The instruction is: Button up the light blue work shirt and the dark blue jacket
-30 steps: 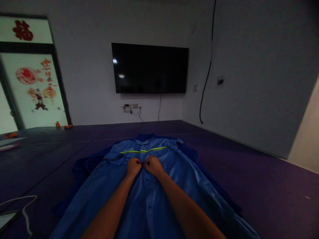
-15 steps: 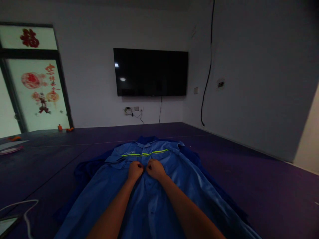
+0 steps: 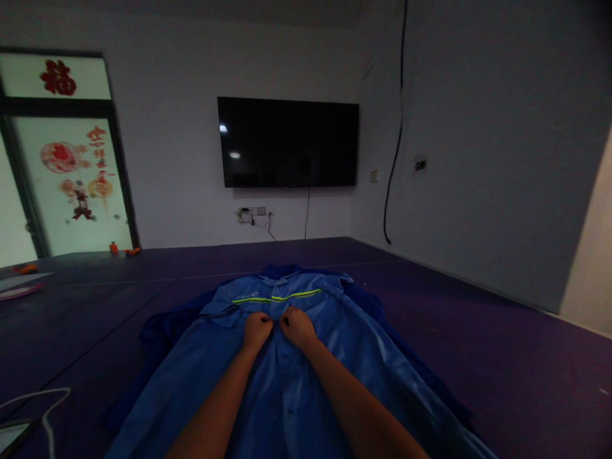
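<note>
A blue work jacket (image 3: 335, 357) with a yellow-green stripe across the chest lies spread flat on the dark purple floor (image 3: 502, 357), collar away from me. My left hand (image 3: 257, 331) and my right hand (image 3: 297, 326) rest side by side on its front opening, just below the stripe. Both are closed, fingers pinching the fabric at the placket. What sits between the fingertips is too small to make out. A darker blue garment (image 3: 162, 331) lies under the jacket and shows at its left and top edges.
A black TV (image 3: 288, 141) hangs on the far wall above a socket with cables. A door with red paper decorations (image 3: 71, 172) stands at the left. A white cable and a flat device (image 3: 29, 414) lie at the bottom left. A grey wall runs along the right.
Both hands stay pinched at the same spot on the jacket front. The view has tilted slightly, so the room sits a little lower in the frame.
</note>
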Demonstrator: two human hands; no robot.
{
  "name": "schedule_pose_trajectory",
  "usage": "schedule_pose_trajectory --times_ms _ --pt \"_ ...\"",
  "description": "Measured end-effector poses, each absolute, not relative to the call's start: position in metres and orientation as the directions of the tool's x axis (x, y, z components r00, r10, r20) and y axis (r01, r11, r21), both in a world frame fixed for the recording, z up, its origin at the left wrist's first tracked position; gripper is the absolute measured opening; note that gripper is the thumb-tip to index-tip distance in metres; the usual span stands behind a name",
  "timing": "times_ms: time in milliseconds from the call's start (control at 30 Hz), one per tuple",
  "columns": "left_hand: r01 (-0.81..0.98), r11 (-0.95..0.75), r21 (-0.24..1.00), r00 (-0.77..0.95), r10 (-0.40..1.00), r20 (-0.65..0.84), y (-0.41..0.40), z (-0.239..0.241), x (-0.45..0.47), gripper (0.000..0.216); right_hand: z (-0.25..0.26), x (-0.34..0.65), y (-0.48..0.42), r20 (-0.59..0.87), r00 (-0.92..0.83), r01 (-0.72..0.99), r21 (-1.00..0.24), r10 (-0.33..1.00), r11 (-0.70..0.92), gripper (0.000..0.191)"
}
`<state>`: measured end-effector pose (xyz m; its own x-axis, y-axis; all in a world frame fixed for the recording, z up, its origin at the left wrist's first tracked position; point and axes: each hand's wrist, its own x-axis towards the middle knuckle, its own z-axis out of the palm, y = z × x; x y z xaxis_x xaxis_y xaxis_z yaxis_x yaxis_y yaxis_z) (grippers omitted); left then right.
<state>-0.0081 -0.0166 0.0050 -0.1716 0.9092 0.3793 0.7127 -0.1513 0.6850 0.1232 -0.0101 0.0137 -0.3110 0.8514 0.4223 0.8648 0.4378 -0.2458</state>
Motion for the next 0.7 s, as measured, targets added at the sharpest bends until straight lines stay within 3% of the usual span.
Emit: schedule_pose_trajectory --times_ms 300,700 --pt "0.651 -0.169 0.74 -0.226 0.888 0.402 -0.017 0.005 -0.006 0.015 0.011 0.117 -0.005 0.382 -0.162 0.869 -0.382 0.91 0.316 0.016" --pt "0.65 -0.186 0.737 -0.228 0.877 0.422 -0.013 0.001 -0.007 0.018 0.009 0.12 0.002 0.365 -0.114 0.837 -0.466 0.924 0.287 0.018"
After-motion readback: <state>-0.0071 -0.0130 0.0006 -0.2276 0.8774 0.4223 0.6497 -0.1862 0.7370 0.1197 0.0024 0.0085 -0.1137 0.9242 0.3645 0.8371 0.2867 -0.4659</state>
